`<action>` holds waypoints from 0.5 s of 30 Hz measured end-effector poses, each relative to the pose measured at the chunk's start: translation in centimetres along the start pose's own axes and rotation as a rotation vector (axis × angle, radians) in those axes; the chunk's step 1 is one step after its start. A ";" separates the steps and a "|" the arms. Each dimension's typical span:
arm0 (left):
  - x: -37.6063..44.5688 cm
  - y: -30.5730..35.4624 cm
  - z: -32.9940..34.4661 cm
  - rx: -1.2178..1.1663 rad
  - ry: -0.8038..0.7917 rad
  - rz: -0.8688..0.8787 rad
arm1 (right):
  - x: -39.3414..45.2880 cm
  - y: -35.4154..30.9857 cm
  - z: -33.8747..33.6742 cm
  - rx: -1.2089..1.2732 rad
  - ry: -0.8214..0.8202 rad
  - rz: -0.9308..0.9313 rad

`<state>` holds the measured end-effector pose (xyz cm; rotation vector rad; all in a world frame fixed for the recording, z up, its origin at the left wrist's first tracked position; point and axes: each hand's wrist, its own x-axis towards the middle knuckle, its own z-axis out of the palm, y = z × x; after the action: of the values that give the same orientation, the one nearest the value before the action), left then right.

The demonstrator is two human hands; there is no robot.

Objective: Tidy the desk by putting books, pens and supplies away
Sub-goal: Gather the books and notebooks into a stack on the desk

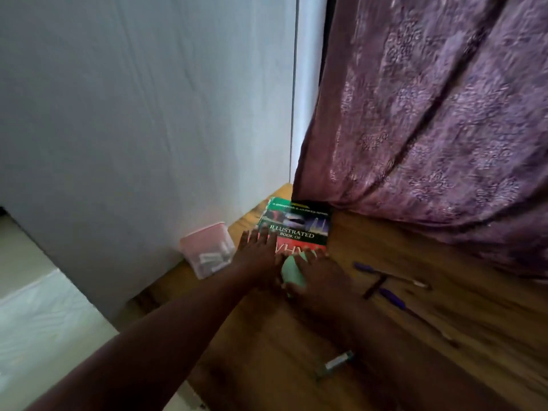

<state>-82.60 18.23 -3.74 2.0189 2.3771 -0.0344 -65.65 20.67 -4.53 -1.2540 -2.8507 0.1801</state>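
A book (298,225) with a green and red cover reading "Illustrated Book of" lies flat in the far corner of the wooden desk (415,292), its top edge under the curtain. My left hand (256,256) rests flat on the book's left side, fingers spread. My right hand (318,275) lies over the book's near edge and wraps around a light green object (292,272) that shows between my two hands. Three pens (391,298), two with purple barrels, lie loose on the desk to the right of my hands.
A pink translucent box (207,247) with small white items inside stands at the desk's left edge by the white wall. A small silvery item (336,363) lies near the front of the desk. A purple patterned curtain (430,114) hangs over the desk's back right.
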 end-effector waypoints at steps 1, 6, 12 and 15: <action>0.7 -0.3 0.3 0.021 -0.029 -0.006 | 0.3 -0.3 1.1 0.015 -0.007 -0.020; 3.6 -0.5 1.1 -0.035 -0.121 -0.019 | 0.7 -0.7 3.6 0.061 0.086 -0.019; 5.2 -0.4 1.8 -0.098 -0.199 -0.036 | 0.6 -1.3 3.7 0.009 0.148 0.005; 5.6 -0.5 1.6 -0.113 -0.223 -0.014 | 1.1 -0.9 2.6 -0.050 0.080 -0.002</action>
<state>-84.04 23.62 -5.56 1.8424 2.2055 -0.1167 -67.25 20.59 -7.05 -1.2376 -2.8054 0.0572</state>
